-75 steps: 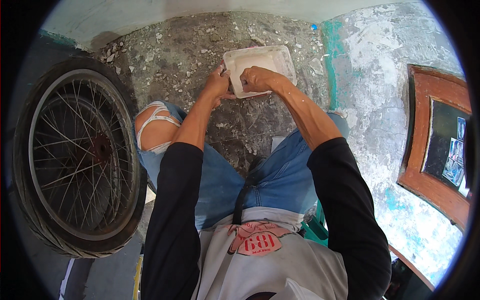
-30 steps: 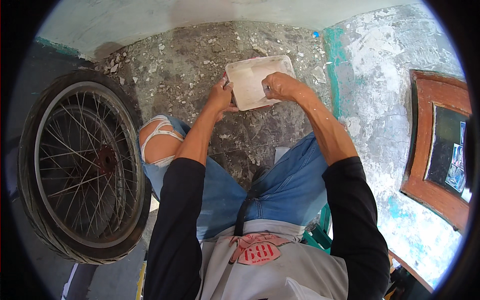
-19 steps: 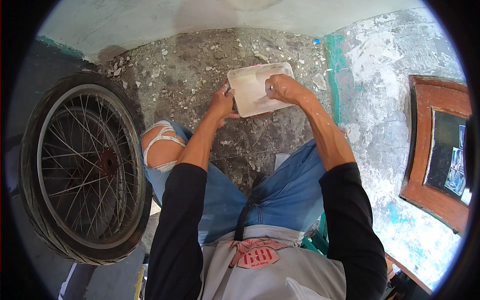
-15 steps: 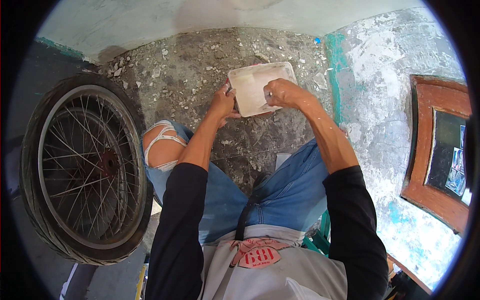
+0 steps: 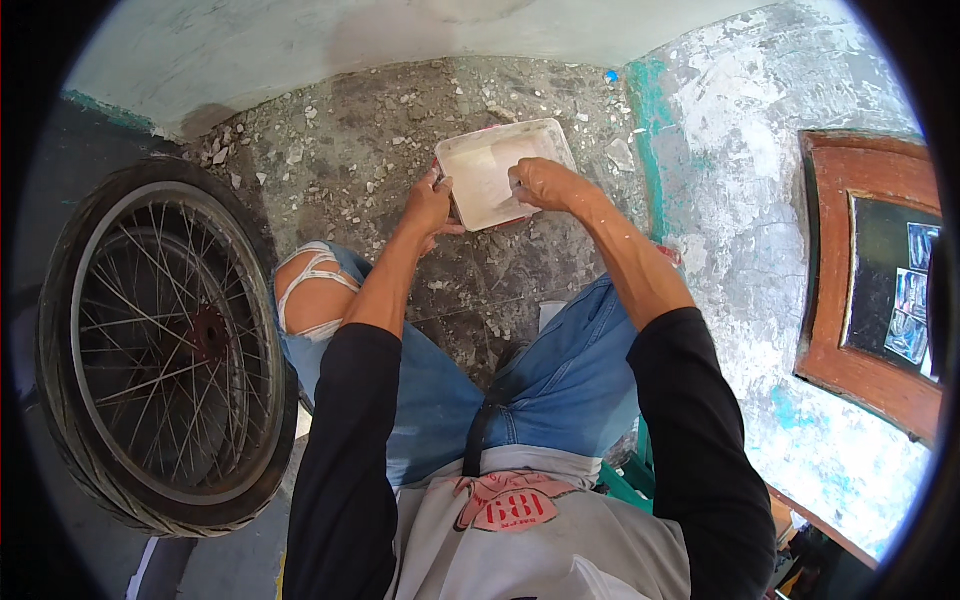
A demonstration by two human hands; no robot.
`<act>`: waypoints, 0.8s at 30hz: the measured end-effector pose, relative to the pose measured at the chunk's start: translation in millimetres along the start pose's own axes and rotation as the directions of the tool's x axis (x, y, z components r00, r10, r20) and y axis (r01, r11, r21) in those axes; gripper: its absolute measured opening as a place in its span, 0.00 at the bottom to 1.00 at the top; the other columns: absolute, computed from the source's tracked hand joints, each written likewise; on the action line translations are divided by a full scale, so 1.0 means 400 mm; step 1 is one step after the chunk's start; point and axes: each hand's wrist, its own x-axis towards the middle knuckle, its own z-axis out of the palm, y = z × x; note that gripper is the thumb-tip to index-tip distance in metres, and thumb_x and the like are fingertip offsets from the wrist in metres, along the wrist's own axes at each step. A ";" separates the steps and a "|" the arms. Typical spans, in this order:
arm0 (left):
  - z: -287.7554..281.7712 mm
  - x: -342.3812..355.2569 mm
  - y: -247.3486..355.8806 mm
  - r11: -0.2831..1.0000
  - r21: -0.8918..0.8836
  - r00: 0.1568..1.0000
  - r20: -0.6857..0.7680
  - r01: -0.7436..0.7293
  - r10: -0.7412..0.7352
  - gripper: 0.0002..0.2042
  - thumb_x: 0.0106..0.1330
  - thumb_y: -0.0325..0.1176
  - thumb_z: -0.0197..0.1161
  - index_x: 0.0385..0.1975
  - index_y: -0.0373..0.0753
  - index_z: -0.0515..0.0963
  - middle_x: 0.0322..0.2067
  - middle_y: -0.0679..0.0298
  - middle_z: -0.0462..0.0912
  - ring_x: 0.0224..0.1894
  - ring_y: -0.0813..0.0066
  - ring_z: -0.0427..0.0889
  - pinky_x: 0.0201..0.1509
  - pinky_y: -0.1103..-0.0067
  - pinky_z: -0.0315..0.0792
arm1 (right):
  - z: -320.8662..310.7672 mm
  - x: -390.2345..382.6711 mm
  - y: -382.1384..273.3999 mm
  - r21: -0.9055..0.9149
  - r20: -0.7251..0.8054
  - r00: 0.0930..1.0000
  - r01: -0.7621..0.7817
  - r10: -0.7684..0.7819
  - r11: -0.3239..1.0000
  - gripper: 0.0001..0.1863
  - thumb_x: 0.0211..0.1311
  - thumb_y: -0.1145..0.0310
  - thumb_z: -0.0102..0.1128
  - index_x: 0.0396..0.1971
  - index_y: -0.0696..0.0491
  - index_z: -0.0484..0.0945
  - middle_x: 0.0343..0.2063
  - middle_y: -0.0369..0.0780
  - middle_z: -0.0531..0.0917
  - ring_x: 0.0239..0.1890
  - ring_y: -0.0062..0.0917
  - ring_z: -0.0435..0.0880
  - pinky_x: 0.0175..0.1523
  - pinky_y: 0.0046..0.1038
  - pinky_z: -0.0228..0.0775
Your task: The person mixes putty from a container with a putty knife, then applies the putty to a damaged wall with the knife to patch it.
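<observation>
A shallow, roughly square tub [image 5: 495, 136] with a whitish inside and red on its outer side is held tilted above the floor. Pale, chalky material [image 5: 480, 182] coats its bottom. My left hand [image 5: 430, 208] grips the tub's left wall, thumb at the rim and fingers underneath. Over the right part of the tub, my right hand [image 5: 550, 185] is closed with its knuckles up. Whatever it may hold is hidden behind the fingers. White specks dot my right forearm.
Bits of broken plaster [image 5: 295, 155] litter the dark floor. A spoked wheel with a tyre [image 5: 205, 335] stands close on my left. To the right rises a patchy wall [image 5: 720, 210] with a wooden-framed pane [image 5: 825, 255]. Something green [image 5: 630, 482] lies beside my right thigh.
The whole view has shifted slightly, so the wall, floor and tub all appear a little further left. My right hand stays closed over the tub, and my left keeps its grip.
</observation>
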 end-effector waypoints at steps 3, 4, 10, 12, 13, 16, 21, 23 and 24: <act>-0.005 0.014 -0.018 1.000 0.012 1.000 -0.015 -0.023 0.023 0.31 0.81 0.39 0.48 0.78 0.36 0.46 0.48 0.45 0.81 0.37 0.55 0.90 0.33 0.65 0.90 | -0.051 -0.030 0.012 -0.007 -0.080 0.994 0.068 -0.069 0.998 0.13 0.57 0.70 0.62 0.41 0.60 0.81 0.38 0.53 0.85 0.43 0.49 0.85 0.49 0.43 0.78; 0.000 0.015 -0.016 1.000 0.015 1.000 -0.014 -0.025 0.025 0.31 0.81 0.39 0.48 0.78 0.36 0.46 0.48 0.45 0.81 0.37 0.55 0.90 0.33 0.65 0.90 | -0.070 -0.048 0.020 -0.007 -0.083 0.994 0.067 -0.067 0.998 0.13 0.57 0.70 0.62 0.41 0.60 0.81 0.38 0.53 0.85 0.43 0.49 0.85 0.49 0.43 0.78; 0.038 0.003 -0.010 0.999 0.028 0.999 -0.027 -0.018 0.019 0.31 0.82 0.38 0.45 0.79 0.38 0.42 0.47 0.45 0.80 0.34 0.56 0.89 0.33 0.66 0.89 | -0.096 -0.186 0.023 -0.106 -0.118 0.991 -0.070 0.058 0.992 0.17 0.62 0.70 0.63 0.50 0.56 0.77 0.45 0.51 0.79 0.46 0.49 0.83 0.51 0.45 0.77; 0.047 -0.011 0.000 1.000 -0.001 0.998 -0.053 0.018 -0.018 0.29 0.82 0.36 0.42 0.78 0.37 0.44 0.62 0.41 0.74 0.37 0.55 0.89 0.34 0.67 0.89 | -0.055 -0.237 0.006 -0.097 -0.192 0.978 -0.102 0.082 0.990 0.17 0.62 0.70 0.63 0.50 0.55 0.76 0.46 0.50 0.77 0.47 0.49 0.83 0.51 0.45 0.77; 0.043 -0.009 0.002 1.000 0.011 0.998 -0.056 0.019 -0.019 0.29 0.82 0.36 0.42 0.78 0.37 0.44 0.62 0.41 0.74 0.37 0.55 0.89 0.34 0.67 0.89 | -0.035 -0.257 -0.009 -0.093 -0.264 0.959 -0.129 0.101 0.987 0.16 0.63 0.70 0.63 0.51 0.54 0.76 0.46 0.49 0.75 0.47 0.48 0.82 0.51 0.45 0.77; 0.035 -0.004 -0.008 1.000 0.011 1.000 -0.014 0.008 -0.008 0.32 0.82 0.36 0.44 0.79 0.38 0.37 0.54 0.42 0.77 0.38 0.51 0.89 0.38 0.65 0.90 | 0.090 -0.313 -0.015 -0.053 -0.423 0.887 -0.228 0.185 0.972 0.22 0.63 0.73 0.65 0.58 0.51 0.75 0.45 0.46 0.73 0.46 0.44 0.82 0.49 0.41 0.77; 0.034 -0.005 0.001 0.996 -0.078 0.997 -0.056 0.041 -0.045 0.33 0.82 0.35 0.44 0.79 0.38 0.35 0.67 0.38 0.64 0.43 0.44 0.88 0.41 0.63 0.90 | 0.207 -0.358 -0.045 0.035 -0.637 0.744 -0.236 0.204 0.971 0.24 0.64 0.75 0.63 0.61 0.47 0.75 0.42 0.43 0.71 0.43 0.41 0.80 0.47 0.39 0.76; 0.023 0.006 -0.007 0.997 -0.074 0.999 -0.033 0.031 -0.033 0.34 0.82 0.35 0.44 0.79 0.37 0.34 0.68 0.38 0.63 0.43 0.44 0.88 0.41 0.63 0.90 | 0.218 -0.371 -0.054 0.061 -0.629 0.735 -0.279 0.254 0.958 0.25 0.65 0.75 0.62 0.62 0.47 0.75 0.42 0.43 0.70 0.42 0.40 0.79 0.46 0.38 0.76; 0.017 0.011 -0.012 0.997 -0.080 1.000 -0.010 0.017 -0.018 0.34 0.82 0.35 0.44 0.78 0.37 0.34 0.68 0.38 0.63 0.43 0.43 0.88 0.41 0.63 0.90 | 0.222 -0.375 -0.056 0.077 -0.628 0.729 -0.291 0.273 0.954 0.25 0.65 0.75 0.62 0.62 0.47 0.75 0.42 0.43 0.70 0.42 0.39 0.79 0.46 0.38 0.75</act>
